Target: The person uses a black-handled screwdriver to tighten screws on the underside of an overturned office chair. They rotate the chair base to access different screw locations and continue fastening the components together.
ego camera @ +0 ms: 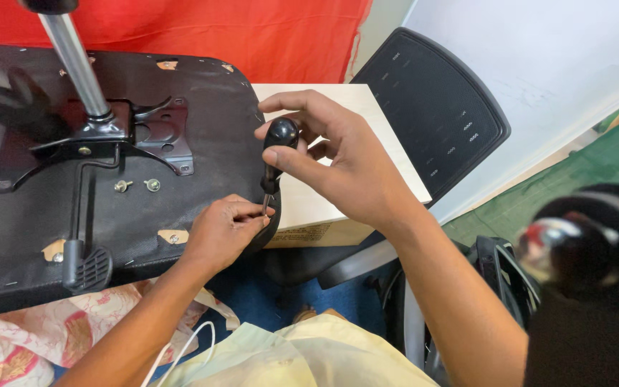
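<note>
black plastic under my hands: an upturned chair seat fills the left of the frame, its metal mechanism plate and gas-lift column rising toward the upper left. i see my right hand at centre frame, fingers curled narrow around the round black handle of a screwdriver. the tool's long axis runs nearly straight down the picture, handle on top, thin shaft dropping to the seat's right edge. my left hand sits just below it, fingertips pinched close together right at the shaft's tip; whether they hold a screw i cannot tell, it is too small. so the tip lies directly below the right fingers and touching, or nearly touching, the left ones; the left hand is the nearer to the working point.

two loose-looking bolts stand on the seat left of centre. behind the hands, a pale wooden box with a small printed label strip along its lower front edge. a black perforated chair back leans at upper right.
</note>
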